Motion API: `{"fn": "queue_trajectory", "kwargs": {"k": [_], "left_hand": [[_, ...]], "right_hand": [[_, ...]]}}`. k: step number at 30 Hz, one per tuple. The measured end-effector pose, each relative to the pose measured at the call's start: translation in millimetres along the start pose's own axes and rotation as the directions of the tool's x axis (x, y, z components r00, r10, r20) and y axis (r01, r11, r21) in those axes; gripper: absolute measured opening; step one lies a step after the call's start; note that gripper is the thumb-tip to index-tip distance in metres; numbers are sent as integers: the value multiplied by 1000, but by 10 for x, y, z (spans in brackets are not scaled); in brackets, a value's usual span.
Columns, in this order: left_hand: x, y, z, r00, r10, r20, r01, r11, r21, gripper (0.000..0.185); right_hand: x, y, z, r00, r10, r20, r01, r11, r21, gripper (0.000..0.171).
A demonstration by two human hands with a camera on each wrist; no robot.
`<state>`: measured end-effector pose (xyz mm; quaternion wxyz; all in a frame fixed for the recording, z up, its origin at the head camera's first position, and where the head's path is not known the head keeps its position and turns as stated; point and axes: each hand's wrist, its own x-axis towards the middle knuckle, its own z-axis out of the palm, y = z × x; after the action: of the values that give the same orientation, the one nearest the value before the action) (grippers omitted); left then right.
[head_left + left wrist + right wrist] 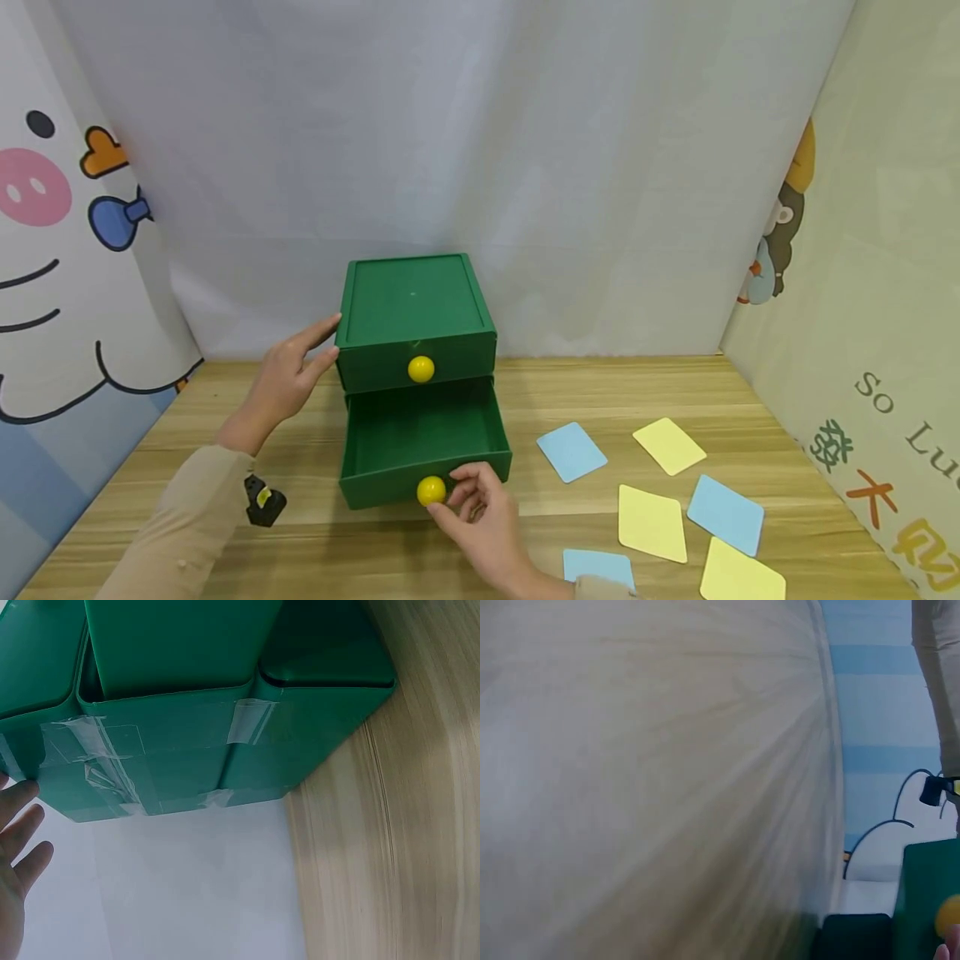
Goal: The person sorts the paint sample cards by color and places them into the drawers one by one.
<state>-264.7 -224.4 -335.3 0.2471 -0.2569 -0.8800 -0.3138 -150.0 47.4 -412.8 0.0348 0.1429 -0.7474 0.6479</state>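
Note:
A green drawer cabinet (412,300) stands on the table, its tiers joined by clear tape (94,739) in the left wrist view. One drawer (423,433) below the top one is pulled out, and its inside shows bare. Thumb and fingers of my right hand (483,529) pinch the yellow round knob (431,491) on that drawer's front. The top drawer is closed, with its own yellow knob (421,369). My left hand (288,375) rests its extended fingertips against the cabinet's left side. In the right wrist view only fingertips (951,945) show beside the knob (949,915).
Several blue cards (572,452) and yellow cards (651,523) lie on the wooden table (300,533) to the right of the cabinet. A white cloth (600,208) hangs behind it. Printed cloths (67,275) flank both sides. A black wrist device (264,502) sits at the left sleeve.

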Motion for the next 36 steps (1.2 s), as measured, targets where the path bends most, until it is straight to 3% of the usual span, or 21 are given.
{"fn": "queue_trajectory", "kwargs": {"k": [4,8,11,13,17,21,24,28,32,36], "left_hand": [[-4,-11,2,1000,3,-4,-3,1000,1,45],[-5,-15,5,1000,12,-8,-12,1000,2,45],[-4,-11,6,1000,13,-8,-13,1000,-3,45],[-1,-4,2,1000,11,-6,-11,1000,-7,45],[1,-1,-4,1000,8,-7,-8,1000,-14,45],[1,2,-2,1000,7,-3,-7,1000,-6,45],[3,6,3,1000,10,2,-10,1000,0,45],[3,10,3,1000,10,0,-10,1000,-5,45],[-2,10,-4,1000,5,-1,-5,1000,-8,45],[-3,12,-5,1000,7,1,-7,1000,-6,45]], "right_hand": [[30,-99,-226,986,-166,-5,165,983,-81,31],[66,-272,-518,945,-328,-4,319,923,-213,31],[134,-315,-766,941,-337,-24,318,907,-276,31],[229,-192,-948,952,-303,-50,273,910,-312,31],[460,206,-1299,987,-145,-72,109,924,-367,37],[620,471,-1548,999,8,-46,-29,887,-461,51],[684,595,-1663,992,128,-8,-111,830,-546,65],[738,671,-1712,970,245,12,-170,708,-685,79],[800,687,-1663,949,311,-43,-232,605,-762,66],[860,691,-1596,933,346,-96,-293,579,-761,42]]}}
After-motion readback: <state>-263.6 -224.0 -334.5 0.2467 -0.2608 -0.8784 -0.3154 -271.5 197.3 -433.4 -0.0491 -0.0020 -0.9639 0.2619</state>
